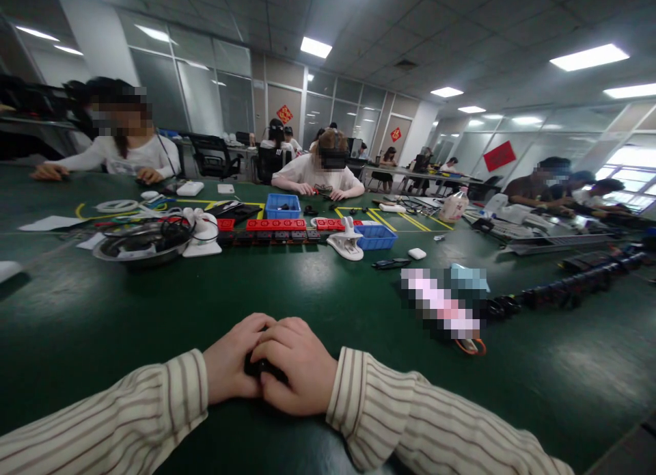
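Low over the green table (169, 311), my left hand (233, 359) and my right hand (302, 365) meet around a small dark object (266, 368). Its kind cannot be made out, as the fingers cover most of it. The left hand is closed round its left side. From the right, my other hand curls over its top, with the fingers overlapping those of the left. Both wrists are in striped sleeves. Apart from this object, neither hand touches any other item that I can see.
Ahead stand a metal bowl (146, 253) with cables, a row of red-and-black blocks (281, 230), a white clip stand (347, 240) and blue bins (283, 207). A blurred-out phone-like item (441, 303) lies right. A person (320, 167) works opposite; others sit around.
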### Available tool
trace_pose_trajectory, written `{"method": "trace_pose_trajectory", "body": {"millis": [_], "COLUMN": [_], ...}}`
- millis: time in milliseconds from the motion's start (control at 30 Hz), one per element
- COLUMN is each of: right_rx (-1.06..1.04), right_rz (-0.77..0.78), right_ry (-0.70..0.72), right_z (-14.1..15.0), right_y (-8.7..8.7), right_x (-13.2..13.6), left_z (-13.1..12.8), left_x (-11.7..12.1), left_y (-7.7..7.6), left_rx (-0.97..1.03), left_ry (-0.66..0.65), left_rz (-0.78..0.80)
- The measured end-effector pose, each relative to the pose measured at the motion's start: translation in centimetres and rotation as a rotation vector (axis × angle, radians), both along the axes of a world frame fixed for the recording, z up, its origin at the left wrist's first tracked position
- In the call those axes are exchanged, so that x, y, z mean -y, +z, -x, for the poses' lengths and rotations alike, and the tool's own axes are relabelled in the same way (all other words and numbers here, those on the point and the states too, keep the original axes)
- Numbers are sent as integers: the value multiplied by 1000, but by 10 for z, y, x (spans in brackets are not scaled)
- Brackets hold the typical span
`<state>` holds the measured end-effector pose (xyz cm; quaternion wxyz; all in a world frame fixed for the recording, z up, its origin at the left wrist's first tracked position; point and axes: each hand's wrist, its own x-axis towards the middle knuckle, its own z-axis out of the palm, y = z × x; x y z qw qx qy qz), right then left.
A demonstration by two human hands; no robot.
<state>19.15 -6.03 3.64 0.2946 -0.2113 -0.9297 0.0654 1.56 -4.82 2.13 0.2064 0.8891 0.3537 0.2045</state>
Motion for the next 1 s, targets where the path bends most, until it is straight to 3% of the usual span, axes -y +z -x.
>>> {"method": "trace_pose_trajectory", "body": {"millis": [133, 267, 433, 533, 633, 833, 1000], "right_rx": [69, -60, -227, -169, -94, -72, -89], "right_rz": [-93, -120, -48, 43, 72, 44, -53], "right_ry": [255, 287, 50, -153, -210, -66, 272], "right_z": [1, 1, -1, 0, 1, 0, -2], "right_y": [-6, -6, 1, 0, -2, -2, -5], "right_x": [-2, -2, 1, 1, 1, 1, -3], "left_z": [3, 4, 5, 5, 3, -2, -2], "left_x": [-5, -4, 0, 3, 5, 4, 3], "left_y": [-3, -7, -10, -9, -7, -1, 2], "left_rx": [42, 54, 19, -17, -47, -49, -15], "left_ry": [-48, -48, 16, 74, 81, -8, -41], "left_rz": [50, 30, -45, -80, -90, -45, -33]}}
